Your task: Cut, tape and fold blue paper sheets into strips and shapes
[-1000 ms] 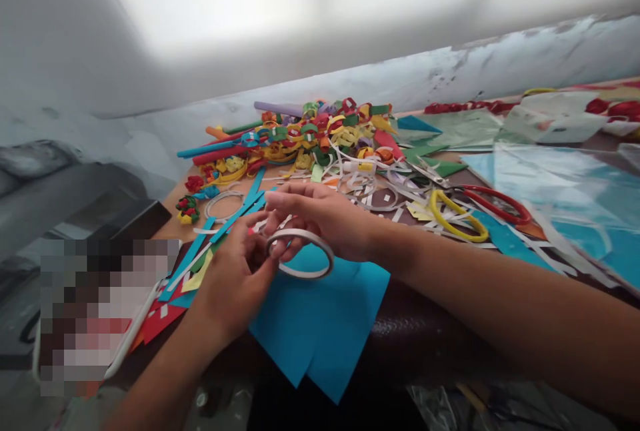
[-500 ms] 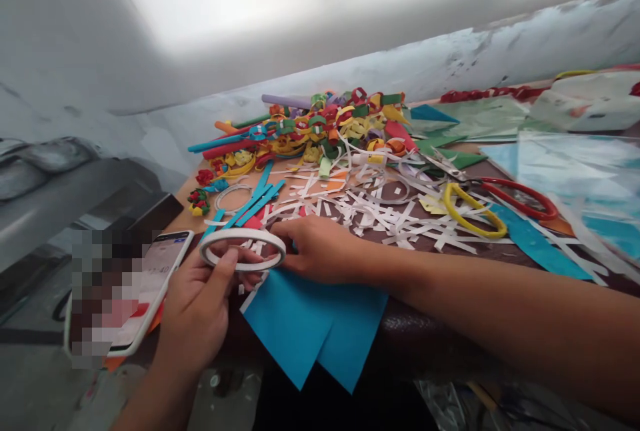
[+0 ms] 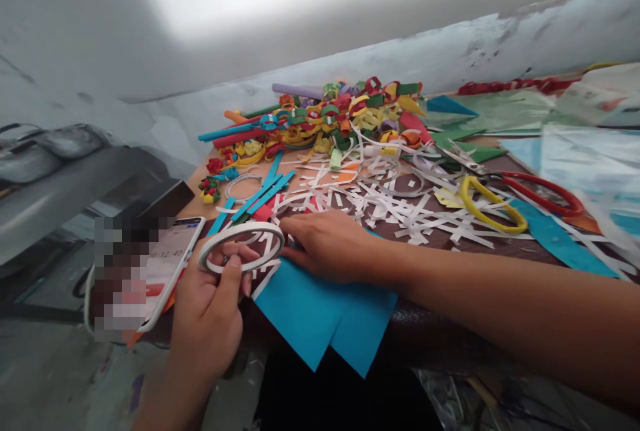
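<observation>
1. One white tape roll [image 3: 242,247], ring-shaped, in left hand [image 3: 213,304]; thumb and fingers pinched on its rim, above table's near edge.
2. Right hand [image 3: 333,244] on blue paper sheets [image 3: 310,311], just beside roll; fingers bent, can't tell if gripping.
3. Sheets overlap, corners hang past table edge; white strip along left side.
4. White paper scraps [image 3: 415,217] beyond right hand; scissors [image 3: 493,197] right of them.
5. Phone [image 3: 167,271] left of left hand.

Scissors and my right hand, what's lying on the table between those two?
In the head view, loose white paper strips lie between the right hand and the scissors, plus a yellow paper scrap nearer the scissors.
</observation>
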`<state>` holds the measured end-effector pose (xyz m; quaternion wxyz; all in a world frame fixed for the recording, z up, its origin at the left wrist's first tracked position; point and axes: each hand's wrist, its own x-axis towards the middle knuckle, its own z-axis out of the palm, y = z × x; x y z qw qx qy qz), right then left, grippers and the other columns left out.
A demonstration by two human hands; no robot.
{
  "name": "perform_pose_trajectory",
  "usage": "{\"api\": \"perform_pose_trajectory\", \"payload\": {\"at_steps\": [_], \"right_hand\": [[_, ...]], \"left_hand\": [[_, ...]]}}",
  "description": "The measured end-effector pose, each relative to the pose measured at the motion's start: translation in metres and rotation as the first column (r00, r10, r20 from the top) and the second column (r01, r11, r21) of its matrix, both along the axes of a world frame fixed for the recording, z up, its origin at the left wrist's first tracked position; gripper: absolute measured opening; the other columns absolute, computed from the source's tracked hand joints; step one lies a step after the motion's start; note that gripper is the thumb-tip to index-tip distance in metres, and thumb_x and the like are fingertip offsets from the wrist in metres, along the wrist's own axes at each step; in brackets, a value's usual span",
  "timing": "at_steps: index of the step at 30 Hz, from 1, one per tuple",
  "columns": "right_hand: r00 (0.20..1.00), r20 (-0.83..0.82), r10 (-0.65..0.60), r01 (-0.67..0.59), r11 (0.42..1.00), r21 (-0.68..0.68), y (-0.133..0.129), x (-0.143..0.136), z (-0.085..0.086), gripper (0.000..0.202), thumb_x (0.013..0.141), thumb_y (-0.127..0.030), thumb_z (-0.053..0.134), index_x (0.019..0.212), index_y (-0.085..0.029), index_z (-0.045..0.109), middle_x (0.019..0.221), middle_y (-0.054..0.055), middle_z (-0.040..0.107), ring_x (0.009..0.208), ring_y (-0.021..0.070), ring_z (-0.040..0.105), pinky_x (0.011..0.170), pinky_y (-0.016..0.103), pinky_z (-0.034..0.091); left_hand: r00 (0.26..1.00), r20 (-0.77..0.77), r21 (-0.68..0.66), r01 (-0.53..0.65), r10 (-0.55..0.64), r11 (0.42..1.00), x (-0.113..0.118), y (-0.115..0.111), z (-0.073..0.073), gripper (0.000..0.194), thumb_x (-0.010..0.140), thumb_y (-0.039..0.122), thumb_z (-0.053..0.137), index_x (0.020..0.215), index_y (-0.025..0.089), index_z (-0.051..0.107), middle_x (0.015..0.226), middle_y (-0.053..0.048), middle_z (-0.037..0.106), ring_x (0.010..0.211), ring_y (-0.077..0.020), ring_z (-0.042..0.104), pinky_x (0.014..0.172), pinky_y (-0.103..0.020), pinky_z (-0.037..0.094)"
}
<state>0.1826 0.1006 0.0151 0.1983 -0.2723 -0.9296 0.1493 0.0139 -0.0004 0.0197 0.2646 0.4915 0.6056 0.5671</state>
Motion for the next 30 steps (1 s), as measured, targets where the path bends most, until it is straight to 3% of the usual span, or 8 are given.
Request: {"api": "perform_pose_trajectory", "payload": {"at_steps": [7,13,18,24,30], "right_hand": [[1.0,0.011,-0.006,0.006,1.0,0.006,-0.001,0.001,0.002,0.015,0.1,-0.037,0.06,0.1,-0.022,0.064,0.098,0.004,0.077,0.083,0.019,0.067,0.059,0.031,0.026],[1.0,0.006,0.005,-0.005,1.0,-0.004,0.0,0.001,0.001,0.014,0.099,-0.037,0.06,0.1,-0.023,0.064,0.102,0.003,0.078,0.086,0.0201,0.068,0.061,0.032,0.03],[1.0,0.019,0.002,-0.002,1.0,-0.003,-0.001,0.001,0.001,0.014,0.1,-0.037,0.059,0.099,-0.023,0.063,0.103,0.004,0.078,0.086,0.0209,0.068,0.06,0.032,0.029],[1.0,0.03,-0.004,0.004,1.0,-0.002,-0.001,0.001,0.002,0.014,0.099,-0.036,0.059,0.098,-0.022,0.063,0.102,0.005,0.077,0.085,0.02,0.066,0.06,0.032,0.027],[1.0,0.03,-0.005,0.005,1.0,-0.001,-0.002,0.001,0.002,0.015,0.1,-0.036,0.058,0.099,-0.022,0.063,0.1,0.005,0.077,0.084,0.0196,0.066,0.06,0.033,0.026]], "left_hand": [[0.999,-0.001,0.05,-0.045,0.045,0.998,0.002,-0.005,0.003,0.008,0.084,0.026,0.066,0.081,0.019,0.066,0.063,0.004,0.058,0.051,-0.0103,0.047,0.05,-0.025,0.037],[0.998,-0.004,0.038,-0.058,0.059,0.998,-0.002,-0.01,0.001,0.008,0.088,0.03,0.068,0.084,0.023,0.066,0.065,0.004,0.061,0.053,-0.0112,0.048,0.052,-0.027,0.038],[0.998,0.044,0.051,-0.052,0.05,0.997,-0.009,-0.013,-0.005,0.003,0.09,0.026,0.069,0.089,0.025,0.066,0.075,0.004,0.065,0.056,-0.0124,0.049,0.053,-0.028,0.037],[0.992,0.124,0.076,-0.048,0.038,0.996,-0.012,-0.016,-0.006,0.012,0.088,0.021,0.07,0.097,0.028,0.065,0.076,0.005,0.063,0.058,-0.0124,0.05,0.052,-0.027,0.037],[0.992,0.1,0.117,-0.084,0.072,0.99,-0.008,-0.02,0.0,0.006,0.086,0.019,0.071,0.088,0.025,0.07,0.084,0.003,0.071,0.056,-0.0087,0.051,0.049,-0.023,0.039]]}}
